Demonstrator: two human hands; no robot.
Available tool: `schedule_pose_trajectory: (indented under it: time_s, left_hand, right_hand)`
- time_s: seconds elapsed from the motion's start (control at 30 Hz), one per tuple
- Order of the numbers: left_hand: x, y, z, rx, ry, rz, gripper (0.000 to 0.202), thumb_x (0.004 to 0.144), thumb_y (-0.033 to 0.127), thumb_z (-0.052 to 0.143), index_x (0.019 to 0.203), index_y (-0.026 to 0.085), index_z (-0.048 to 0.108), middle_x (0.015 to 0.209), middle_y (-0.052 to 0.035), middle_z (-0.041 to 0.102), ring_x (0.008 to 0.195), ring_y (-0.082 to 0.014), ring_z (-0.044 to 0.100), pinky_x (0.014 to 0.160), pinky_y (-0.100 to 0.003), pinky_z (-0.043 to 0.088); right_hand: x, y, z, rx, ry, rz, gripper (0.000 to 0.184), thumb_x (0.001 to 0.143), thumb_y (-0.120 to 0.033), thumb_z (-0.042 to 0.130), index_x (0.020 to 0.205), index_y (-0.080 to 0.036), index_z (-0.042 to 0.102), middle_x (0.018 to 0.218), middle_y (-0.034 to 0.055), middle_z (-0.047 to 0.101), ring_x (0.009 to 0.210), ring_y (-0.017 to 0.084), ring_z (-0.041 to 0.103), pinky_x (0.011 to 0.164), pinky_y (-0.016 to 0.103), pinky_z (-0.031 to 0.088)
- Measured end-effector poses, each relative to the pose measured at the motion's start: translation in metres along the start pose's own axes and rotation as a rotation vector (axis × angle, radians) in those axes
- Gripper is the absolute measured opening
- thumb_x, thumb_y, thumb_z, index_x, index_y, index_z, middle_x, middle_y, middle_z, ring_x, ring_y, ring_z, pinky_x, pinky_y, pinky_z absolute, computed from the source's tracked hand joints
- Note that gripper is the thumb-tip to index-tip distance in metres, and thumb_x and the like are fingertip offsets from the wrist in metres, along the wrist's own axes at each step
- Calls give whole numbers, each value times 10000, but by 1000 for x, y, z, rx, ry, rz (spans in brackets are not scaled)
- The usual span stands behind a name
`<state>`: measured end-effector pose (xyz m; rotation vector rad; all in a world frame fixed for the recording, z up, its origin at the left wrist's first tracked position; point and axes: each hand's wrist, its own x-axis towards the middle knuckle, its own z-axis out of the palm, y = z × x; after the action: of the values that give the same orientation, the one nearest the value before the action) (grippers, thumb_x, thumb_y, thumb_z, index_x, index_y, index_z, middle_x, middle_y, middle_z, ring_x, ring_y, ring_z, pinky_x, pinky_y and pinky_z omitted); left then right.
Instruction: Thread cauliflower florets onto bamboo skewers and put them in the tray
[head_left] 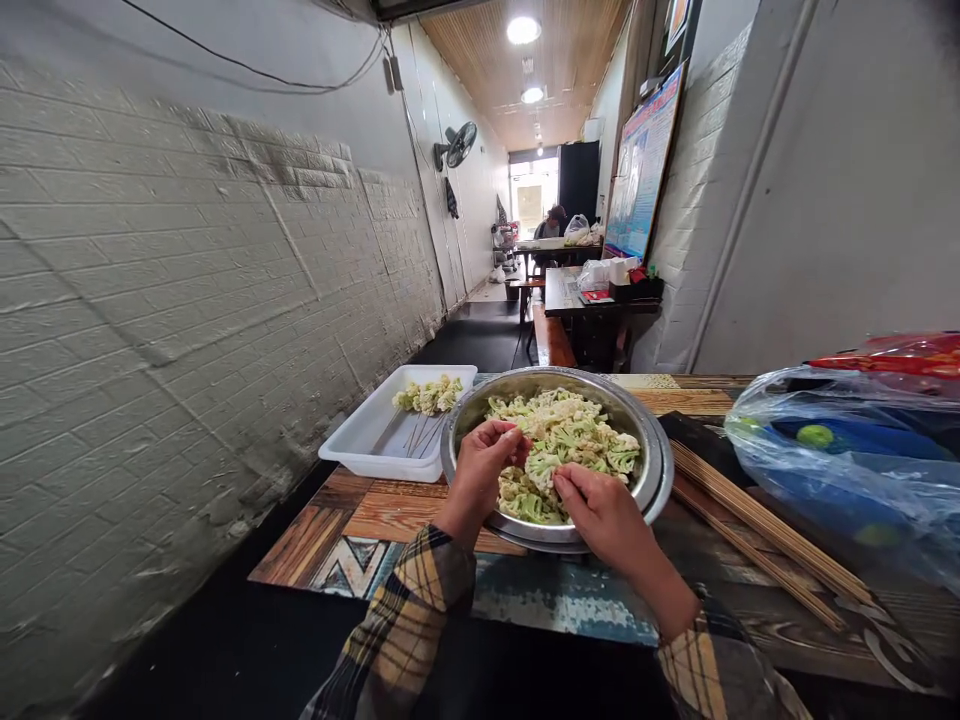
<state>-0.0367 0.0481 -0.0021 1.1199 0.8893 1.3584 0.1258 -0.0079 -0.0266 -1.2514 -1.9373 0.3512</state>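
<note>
Left grip (484, 465) pinches a cauliflower piece (525, 440) over the bowl (654, 470); right grip (600, 510) is curled on the heap (577, 430), hold unclear, with the skewers (757, 530) nearer it.

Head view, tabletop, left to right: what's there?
white tray → steel bowl holding cauliflower → wooden skewers → blue plastic bag
</note>
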Motion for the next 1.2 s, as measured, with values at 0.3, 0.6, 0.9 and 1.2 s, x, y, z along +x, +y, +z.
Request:
schedule_pose_trajectory:
  time_s: [0.3, 0.6, 0.9, 1.2]
  left_hand:
    - [2, -5, -4, 110, -28, 54, 295, 715, 395, 686, 614, 141, 574, 569, 10, 559, 484, -61, 436, 482, -200, 320]
    - [2, -6, -4, 117, -21, 58, 284, 716, 394, 687, 630, 147, 575, 574, 14, 568, 481, -58, 429, 477, -197, 311]
    - [0, -2, -2, 149, 5, 80, 226, 697, 348, 692, 674, 147, 590, 570, 18, 574, 491, -69, 448, 485, -200, 336]
    - [-5, 5, 3, 193, 43, 87, 225, 647, 338, 721, 675, 138, 620, 551, 19, 569, 488, -68, 436, 486, -203, 326]
  right_hand:
    - [-1, -4, -3, 14, 21, -2, 315, 964, -309, 361, 725, -210, 542, 670, 11, 614, 638, 160, 587, 616, 251, 359]
    - [0, 0, -1, 21, 23, 8, 322, 957, -325, 357, 711, -215, 534, 643, 2, 597, 595, 151, 555, 586, 248, 350]
    - [1, -1, 0, 10, 11, 19, 321, 958, -325, 357, 686, -215, 488, 626, -5, 566, 590, 150, 535, 580, 252, 312]
    - [1, 1, 2, -27, 28, 15, 324, 956, -316, 364, 672, -212, 479, 608, -6, 562, 574, 142, 526, 566, 253, 286]
